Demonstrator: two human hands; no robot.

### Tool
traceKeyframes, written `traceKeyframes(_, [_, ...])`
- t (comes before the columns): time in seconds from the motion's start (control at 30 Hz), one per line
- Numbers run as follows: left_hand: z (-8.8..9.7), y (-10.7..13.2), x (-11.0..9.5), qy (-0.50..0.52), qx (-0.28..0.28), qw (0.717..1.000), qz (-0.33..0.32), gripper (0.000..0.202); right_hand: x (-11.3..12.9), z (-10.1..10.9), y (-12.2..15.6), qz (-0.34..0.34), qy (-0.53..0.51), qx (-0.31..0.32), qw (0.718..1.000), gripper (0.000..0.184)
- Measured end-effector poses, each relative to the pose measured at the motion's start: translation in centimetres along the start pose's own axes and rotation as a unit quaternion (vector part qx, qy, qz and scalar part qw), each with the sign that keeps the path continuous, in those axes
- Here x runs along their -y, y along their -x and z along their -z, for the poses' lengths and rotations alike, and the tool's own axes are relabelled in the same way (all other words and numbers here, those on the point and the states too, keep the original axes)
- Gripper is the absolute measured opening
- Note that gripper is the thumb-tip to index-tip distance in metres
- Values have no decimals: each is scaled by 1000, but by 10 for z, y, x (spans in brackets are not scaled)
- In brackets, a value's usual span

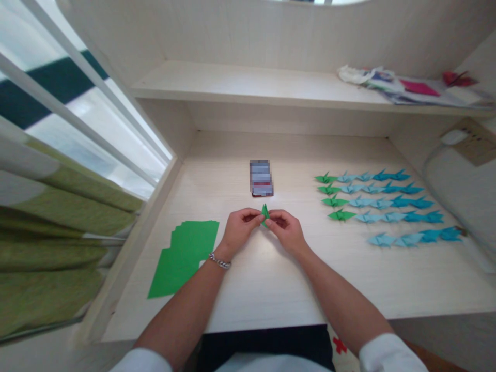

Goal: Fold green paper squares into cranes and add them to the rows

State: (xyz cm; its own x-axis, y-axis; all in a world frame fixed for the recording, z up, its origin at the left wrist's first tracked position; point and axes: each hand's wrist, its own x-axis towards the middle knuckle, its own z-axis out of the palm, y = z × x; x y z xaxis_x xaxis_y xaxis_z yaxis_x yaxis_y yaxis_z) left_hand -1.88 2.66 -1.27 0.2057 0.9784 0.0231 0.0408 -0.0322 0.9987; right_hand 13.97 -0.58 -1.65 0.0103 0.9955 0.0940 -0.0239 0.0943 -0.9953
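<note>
Pale desk (267,294); both hands (240,230) pinching folded green paper (265,211).

No text, brand or number can be read: the smartphone (261,178) at the desk's middle has a pixelated screen, and the papers (420,88) at far right are blurred.

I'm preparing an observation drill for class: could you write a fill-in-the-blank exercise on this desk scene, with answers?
1. The left hand and right hand together hold a folded paper coloured ____.
2. The bracelet is worn on the person's own ____ side.
3. The paper birds form ____ rows.

Missing words: green; left; five.
</note>
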Motion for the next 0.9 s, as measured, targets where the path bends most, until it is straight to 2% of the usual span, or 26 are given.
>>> traceKeyframes(0.1, [0, 0, -1, 5, 2, 1000, -9, 19, 0, -1, 1, 25, 29, -17, 999, 18])
traceKeyframes(0.33, [-1, 0, -2, 1, -12, 1000, -22, 16, 6, 0, 1, 62, 61, -9, 996, 12])
traceKeyframes(0.53, [-3, 2, -3, 28, -10, 999, -10, 17, 5, 2, -1, 77, 96, -22, 992, 12])
traceKeyframes(0.9, [-2, 1, -1, 21, -11, 1000, -13, 16, 5, -1, 1, 85, 87, -36, 992, 11])
